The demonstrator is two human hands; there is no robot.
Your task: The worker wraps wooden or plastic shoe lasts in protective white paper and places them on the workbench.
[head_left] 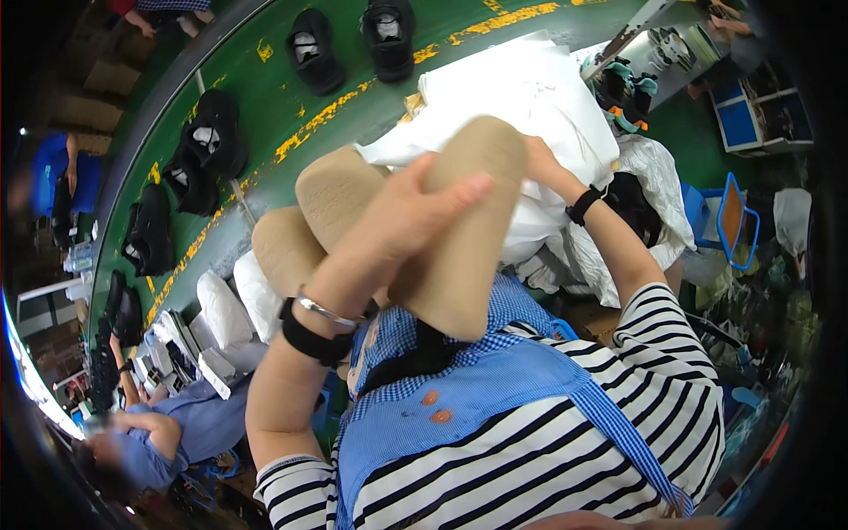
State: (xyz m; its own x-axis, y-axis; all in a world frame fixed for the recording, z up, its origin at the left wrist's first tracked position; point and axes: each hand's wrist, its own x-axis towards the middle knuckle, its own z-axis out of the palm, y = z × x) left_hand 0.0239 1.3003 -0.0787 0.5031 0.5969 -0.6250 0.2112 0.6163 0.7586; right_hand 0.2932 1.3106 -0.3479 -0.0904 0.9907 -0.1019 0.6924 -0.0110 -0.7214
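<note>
Green tabletop (291, 97) fills the upper left, with black shoes (212, 132) lined up along it. A white sheet pile (530, 88) sits top centre. Mid-frame there's a tan tube (468, 238), tilted, with two more tan tubes (331, 190) just left of it. Left hand (397, 221) is wrapped around the tube; right hand (543, 163) grips its upper end against the sheets.

- Tube (464, 225): matt tan cardboard, smooth, gripped by the left hand (397, 221).
- Sheet (521, 97), behind the tube: white, soft, slightly crumpled material.
- Apron (477, 397), below the tube: blue woven cloth.
- Belt (291, 106), beyond the tube: green, faintly glossy, scuffed yellow paint.
</note>
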